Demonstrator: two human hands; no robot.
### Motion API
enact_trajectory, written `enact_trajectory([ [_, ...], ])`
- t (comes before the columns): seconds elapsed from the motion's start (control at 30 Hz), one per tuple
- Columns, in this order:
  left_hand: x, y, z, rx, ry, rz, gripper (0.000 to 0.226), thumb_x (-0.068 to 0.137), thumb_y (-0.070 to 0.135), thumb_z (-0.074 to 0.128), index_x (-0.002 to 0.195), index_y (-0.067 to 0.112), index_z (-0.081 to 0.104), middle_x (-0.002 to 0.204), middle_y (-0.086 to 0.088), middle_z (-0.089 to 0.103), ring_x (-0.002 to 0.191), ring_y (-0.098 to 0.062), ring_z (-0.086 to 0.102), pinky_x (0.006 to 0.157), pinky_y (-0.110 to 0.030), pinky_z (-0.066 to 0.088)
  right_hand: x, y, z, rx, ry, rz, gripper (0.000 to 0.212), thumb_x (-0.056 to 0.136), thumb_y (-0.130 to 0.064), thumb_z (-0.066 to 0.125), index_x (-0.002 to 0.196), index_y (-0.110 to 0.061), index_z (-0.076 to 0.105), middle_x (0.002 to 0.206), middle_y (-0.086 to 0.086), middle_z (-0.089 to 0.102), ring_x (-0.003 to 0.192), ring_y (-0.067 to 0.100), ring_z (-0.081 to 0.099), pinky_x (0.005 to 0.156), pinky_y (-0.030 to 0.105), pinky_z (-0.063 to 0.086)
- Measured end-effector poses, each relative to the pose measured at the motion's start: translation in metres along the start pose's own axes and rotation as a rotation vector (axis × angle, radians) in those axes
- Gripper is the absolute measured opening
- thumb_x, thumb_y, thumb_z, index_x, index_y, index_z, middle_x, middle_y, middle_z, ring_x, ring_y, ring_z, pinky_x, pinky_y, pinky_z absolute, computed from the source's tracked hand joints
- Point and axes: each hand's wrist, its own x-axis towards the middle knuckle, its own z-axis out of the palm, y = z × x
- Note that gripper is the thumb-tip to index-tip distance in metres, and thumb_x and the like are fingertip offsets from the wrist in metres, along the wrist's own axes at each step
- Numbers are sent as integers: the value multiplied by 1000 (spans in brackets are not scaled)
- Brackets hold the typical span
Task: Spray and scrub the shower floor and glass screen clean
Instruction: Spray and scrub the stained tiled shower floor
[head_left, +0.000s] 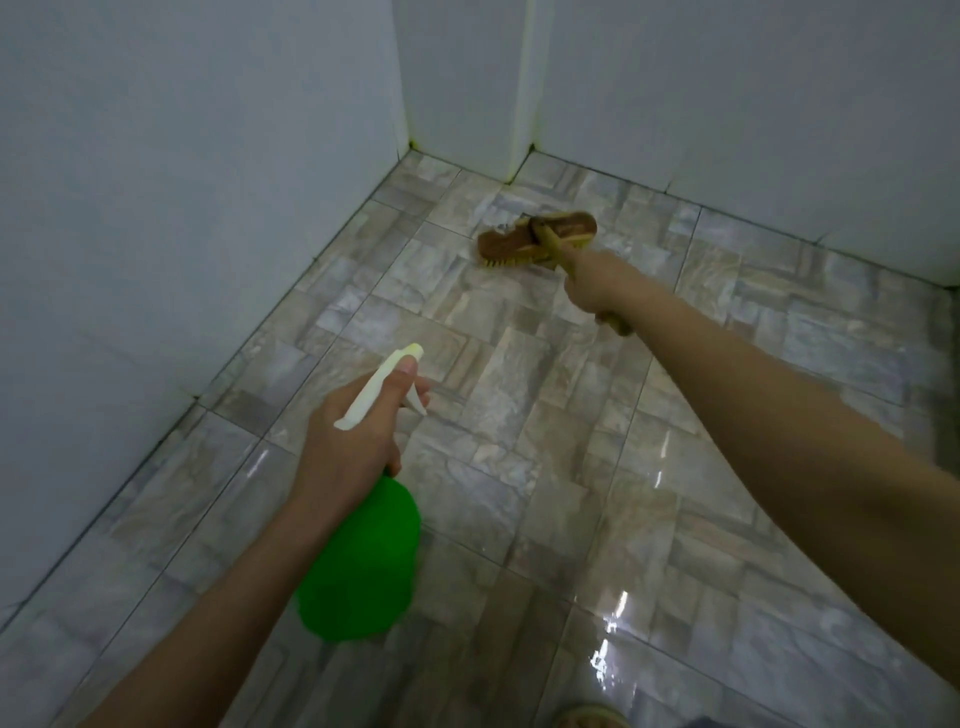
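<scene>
My left hand (348, 441) grips the neck of a green spray bottle (363, 561) with a cream trigger head, thumb lying along the top, nozzle aimed forward over the floor. My right hand (595, 288) is wrapped round the yellow handle of a scrub brush (535, 240). Its brown head with yellow bristles rests on the wet stone-pattern floor tiles (519, 415) near the far corner.
White walls (182, 208) close the floor in on the left and at the back, with a white corner post (524, 104) behind the brush. Wet glare shows on the tiles at the lower right. A foot in a sandal (592, 717) peeks in at the bottom edge.
</scene>
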Motion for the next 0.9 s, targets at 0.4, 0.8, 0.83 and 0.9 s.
enact_trajectory([
  [0.4,-23,-5,19,28,-125,-41,31,94,64,52,88,44,76,90,-13,77,42,-21,54,47,-29,47,-149,16,62,1,-22,116,90,93,1,33,145,-54,-15,76,11,55,47,21,57,37,28,45],
  [0.8,-34,10,90,70,-331,-12,41,99,51,54,98,18,78,94,-7,78,41,-19,49,50,-29,46,-230,88,64,80,-31,303,87,96,-4,33,143,-57,-18,75,11,54,49,21,57,38,26,40],
  [0.83,-35,11,93,73,-346,-8,41,98,52,55,99,19,78,94,-10,78,41,-20,49,50,-30,47,-205,98,56,121,12,322,87,95,-3,32,144,-58,-14,77,11,52,52,23,58,36,25,41],
  [0.9,-38,13,99,89,-362,10,42,98,53,55,97,18,78,96,-18,76,43,-21,50,51,-31,48,-173,112,34,215,43,366,85,95,-3,31,143,-60,-10,88,15,52,57,26,58,35,24,42],
])
